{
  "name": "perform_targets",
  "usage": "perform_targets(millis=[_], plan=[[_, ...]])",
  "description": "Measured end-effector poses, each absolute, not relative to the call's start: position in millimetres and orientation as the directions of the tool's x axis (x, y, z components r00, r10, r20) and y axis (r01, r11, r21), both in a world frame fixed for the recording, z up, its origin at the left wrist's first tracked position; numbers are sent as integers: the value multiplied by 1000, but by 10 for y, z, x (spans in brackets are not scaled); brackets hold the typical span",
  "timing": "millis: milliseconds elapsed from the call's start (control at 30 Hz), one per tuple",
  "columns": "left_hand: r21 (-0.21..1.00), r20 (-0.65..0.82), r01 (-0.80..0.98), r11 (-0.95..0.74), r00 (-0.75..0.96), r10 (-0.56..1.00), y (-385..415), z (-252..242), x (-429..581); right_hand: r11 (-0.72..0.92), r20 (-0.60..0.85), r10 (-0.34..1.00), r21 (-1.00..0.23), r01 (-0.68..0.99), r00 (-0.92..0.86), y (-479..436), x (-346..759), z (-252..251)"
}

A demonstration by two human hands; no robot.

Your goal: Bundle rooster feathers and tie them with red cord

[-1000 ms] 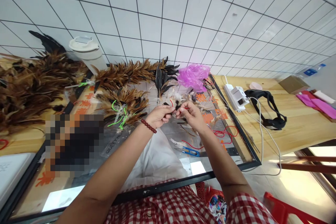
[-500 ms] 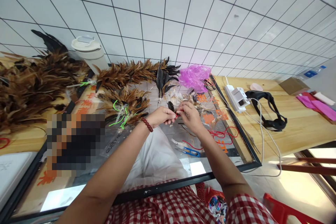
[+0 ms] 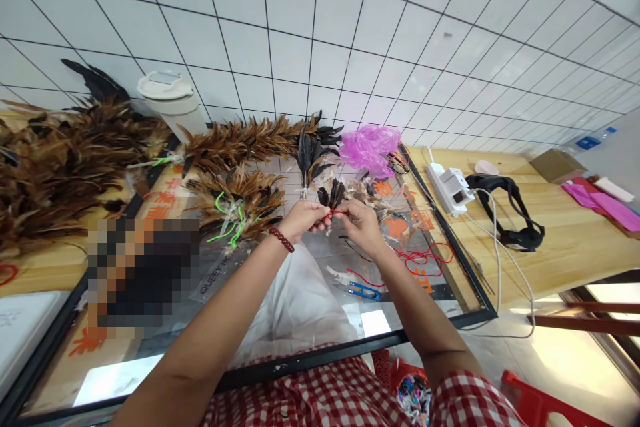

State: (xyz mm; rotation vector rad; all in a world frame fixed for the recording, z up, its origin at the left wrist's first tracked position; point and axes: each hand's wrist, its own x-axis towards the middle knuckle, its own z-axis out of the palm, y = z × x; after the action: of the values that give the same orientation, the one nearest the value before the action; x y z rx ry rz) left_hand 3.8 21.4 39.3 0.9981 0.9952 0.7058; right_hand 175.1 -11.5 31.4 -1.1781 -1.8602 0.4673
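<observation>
My left hand pinches a small bunch of dark feathers at its base, the tips pointing up. A red bead bracelet sits on that wrist. Close beside it, my right hand pinches a red thread that runs to the bunch's base; the two hands almost touch above the glass-topped board. More red thread lies loose on the glass to the right. Blue thread snips lie on the glass below my right hand.
Brown feather strings and a large feather heap fill the left and back. A white cup, pink plastic bag, power strip, black strap and a white bag lie around.
The feather bunch has come upright between my fingers, its tips showing above them. Both hands have shifted slightly and drawn the red thread taut at its base.
</observation>
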Motion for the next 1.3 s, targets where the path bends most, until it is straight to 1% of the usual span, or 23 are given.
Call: perform_targets(millis=[167,333,433,567,667,800,900,1033,1100,1233,1300], plan=[[865,-395,-120,486,433,810,220,370,26,464,461,875,-719,518,-144,-113,1721,317],[862,-395,-86,500,506,767,220,352,8,412,444,894,-753,512,-67,-72,1720,260],[858,-398,-124,499,453,798,231,315,27,434,463,884,-755,491,-68,-76,1718,266],[828,-390,-278,488,341,856,263,273,35,520,496,849,-729,444,-181,-108,1708,295],[810,-382,-320,492,349,856,283,266,5,529,503,844,-724,443,-187,-108,1706,282],[834,-354,-287,471,375,857,288,258,-21,529,517,841,-725,442,-160,-75,1736,242],[905,-269,-217,366,375,887,286,220,-6,495,449,869,-773,396,-209,-57,1761,206],[996,-33,-68,54,272,962,294,105,43,384,313,920,-836,393,-235,-26,1736,95],[995,87,29,-95,210,974,298,24,72,336,280,940,-861,383,-196,9,1705,9],[938,295,154,-310,113,949,286,-118,125,229,209,971,-949,216,-112,90,1668,-135],[894,383,217,-393,87,920,269,-144,140,207,191,976,-963,172,-106,111,1671,-154]])
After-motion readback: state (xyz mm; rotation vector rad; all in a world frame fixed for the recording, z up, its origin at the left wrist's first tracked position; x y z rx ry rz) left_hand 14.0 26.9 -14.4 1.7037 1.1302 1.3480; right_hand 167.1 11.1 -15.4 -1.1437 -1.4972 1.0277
